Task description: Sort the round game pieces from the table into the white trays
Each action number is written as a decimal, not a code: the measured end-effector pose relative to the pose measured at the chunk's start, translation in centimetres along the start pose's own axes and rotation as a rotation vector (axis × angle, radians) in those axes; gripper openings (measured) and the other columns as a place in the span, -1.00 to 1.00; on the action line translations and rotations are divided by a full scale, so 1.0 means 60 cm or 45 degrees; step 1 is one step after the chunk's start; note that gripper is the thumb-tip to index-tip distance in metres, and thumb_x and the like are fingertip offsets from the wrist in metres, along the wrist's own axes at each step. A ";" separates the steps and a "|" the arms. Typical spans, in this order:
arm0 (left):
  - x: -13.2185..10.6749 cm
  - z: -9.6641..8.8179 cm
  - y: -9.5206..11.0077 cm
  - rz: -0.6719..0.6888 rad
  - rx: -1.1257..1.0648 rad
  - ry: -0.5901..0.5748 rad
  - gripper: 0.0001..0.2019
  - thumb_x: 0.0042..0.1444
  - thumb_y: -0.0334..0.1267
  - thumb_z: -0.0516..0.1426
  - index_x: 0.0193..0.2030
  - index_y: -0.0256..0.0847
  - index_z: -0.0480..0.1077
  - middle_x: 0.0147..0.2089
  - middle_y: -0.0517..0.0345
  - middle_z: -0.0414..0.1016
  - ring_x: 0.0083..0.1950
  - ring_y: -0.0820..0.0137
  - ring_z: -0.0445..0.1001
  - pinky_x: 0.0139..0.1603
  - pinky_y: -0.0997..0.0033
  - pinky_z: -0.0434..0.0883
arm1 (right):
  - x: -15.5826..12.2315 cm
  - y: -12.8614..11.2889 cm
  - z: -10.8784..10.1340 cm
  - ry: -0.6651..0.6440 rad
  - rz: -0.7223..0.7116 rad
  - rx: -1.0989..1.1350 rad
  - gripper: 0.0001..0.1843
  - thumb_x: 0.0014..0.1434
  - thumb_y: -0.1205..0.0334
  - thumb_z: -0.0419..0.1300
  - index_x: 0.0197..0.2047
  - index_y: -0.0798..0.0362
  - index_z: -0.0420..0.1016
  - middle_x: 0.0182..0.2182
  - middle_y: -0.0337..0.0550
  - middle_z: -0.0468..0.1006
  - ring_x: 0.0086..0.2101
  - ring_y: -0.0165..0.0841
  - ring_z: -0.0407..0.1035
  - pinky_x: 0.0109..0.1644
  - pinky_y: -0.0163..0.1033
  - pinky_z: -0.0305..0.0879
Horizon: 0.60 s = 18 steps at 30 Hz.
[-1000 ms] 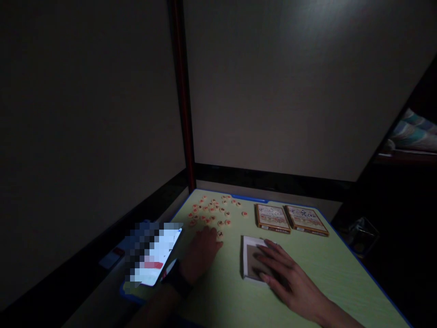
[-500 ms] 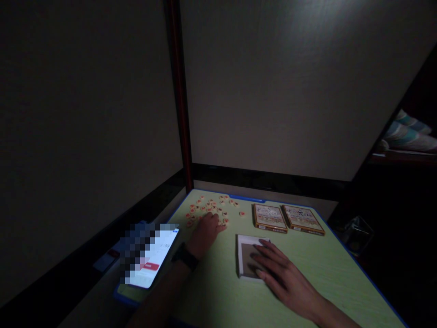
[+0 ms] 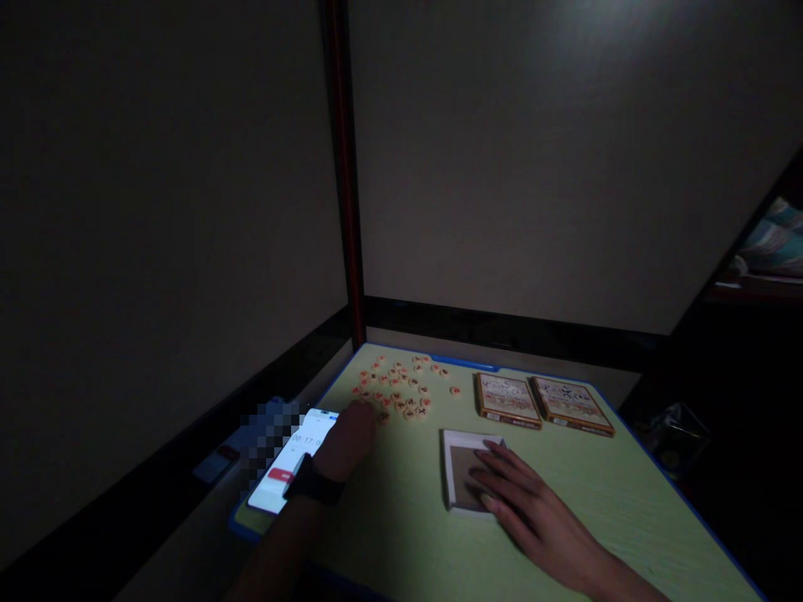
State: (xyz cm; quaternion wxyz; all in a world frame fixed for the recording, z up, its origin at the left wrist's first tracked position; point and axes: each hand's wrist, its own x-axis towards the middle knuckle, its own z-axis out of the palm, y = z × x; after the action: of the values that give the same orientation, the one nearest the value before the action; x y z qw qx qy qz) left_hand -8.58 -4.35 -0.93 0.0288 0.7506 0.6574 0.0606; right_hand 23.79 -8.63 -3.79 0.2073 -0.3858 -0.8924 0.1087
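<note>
Many small round Chinese chess pieces with red or dark characters lie scattered at the back left of the table. At their near left edge is my left hand, back upward, with its fingers curled together; whatever they hold is hidden beneath the hand. A dark watch sits on that wrist. My right hand is open, fingers stretched over the right side of a shallow white box tray with a brown bottom. I cannot tell how firmly it rests there. No piece shows in the tray's visible part.
Two flat printed chess boxes lie side by side behind the tray. A lit phone with a timer lies at the left edge, partly behind my left hand. Walls border the light green table at the back and left.
My left hand has drawn back left and nearer from among the pieces, uncovering several of them and covering part of the phone. My right hand stays over the tray. The view shifts slightly.
</note>
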 end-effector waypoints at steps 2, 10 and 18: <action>0.012 0.009 0.002 0.023 0.000 0.034 -0.72 0.28 -0.44 -0.11 -0.07 -0.32 0.40 -0.01 -0.15 0.47 0.03 0.22 0.43 0.10 0.24 0.33 | 0.001 -0.002 -0.001 0.005 0.007 0.001 -0.59 0.34 0.05 0.06 0.19 -0.08 0.45 0.26 -0.08 0.33 0.32 -0.06 0.00 0.32 0.20 0.12; 0.048 -0.008 0.029 0.072 0.042 -0.025 -0.73 0.24 -0.52 -0.11 -0.08 -0.32 0.38 0.00 -0.14 0.46 0.08 0.26 0.41 0.14 0.31 0.32 | 0.003 -0.008 -0.005 -0.013 0.014 0.007 -0.59 0.34 0.06 0.05 0.18 -0.06 0.46 0.24 -0.06 0.35 0.31 -0.07 0.03 0.32 0.19 0.13; 0.035 -0.026 0.100 0.061 0.060 0.109 -0.67 0.22 -0.55 -0.14 -0.09 -0.31 0.40 -0.12 -0.12 0.49 -0.07 0.29 0.51 -0.04 0.31 0.40 | 0.002 -0.018 0.000 -0.004 -0.024 0.003 -0.60 0.33 0.07 0.06 0.18 -0.10 0.46 0.25 -0.09 0.34 0.29 -0.10 0.08 0.32 0.13 0.16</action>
State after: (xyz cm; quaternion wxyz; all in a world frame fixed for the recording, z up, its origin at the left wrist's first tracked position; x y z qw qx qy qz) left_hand -2.61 -3.11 1.50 -0.0187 0.7632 0.6412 0.0778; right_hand 23.02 -9.25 -3.35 0.2073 -0.3769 -0.8963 0.1083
